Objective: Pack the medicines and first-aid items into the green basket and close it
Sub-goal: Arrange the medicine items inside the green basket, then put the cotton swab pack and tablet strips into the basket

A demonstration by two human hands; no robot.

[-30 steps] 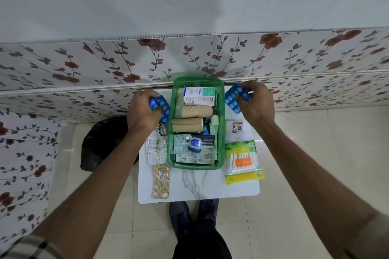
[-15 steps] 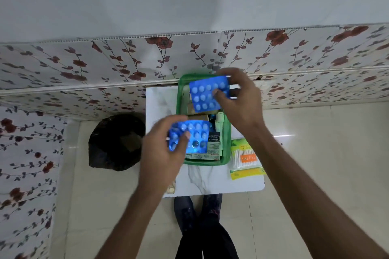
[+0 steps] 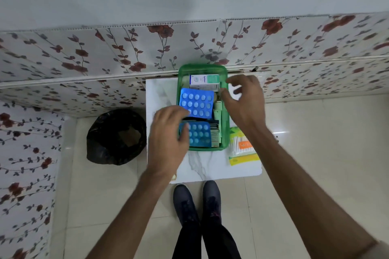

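Green basket (image 3: 224, 132) is seen at the rear centre of the white counter (image 3: 202, 166), against the wall. Two blue blister packs are laid on top of its contents: one (image 3: 196, 104) mid-basket, one (image 3: 199, 133) at the near end. A white-and-green box (image 3: 204, 80) is seen at the basket's far end. Left hand (image 3: 168, 139) rests at the basket's near-left edge, fingers (image 3: 182, 133) loosely spread, touching the near pack, nothing gripped. Right hand (image 3: 245, 101) hovers over the basket's right rim, fingers open, empty. A cotton-bud pack (image 3: 242, 146) remains unpacked, right of the basket. No lid is visible; closing is judged still outstanding.
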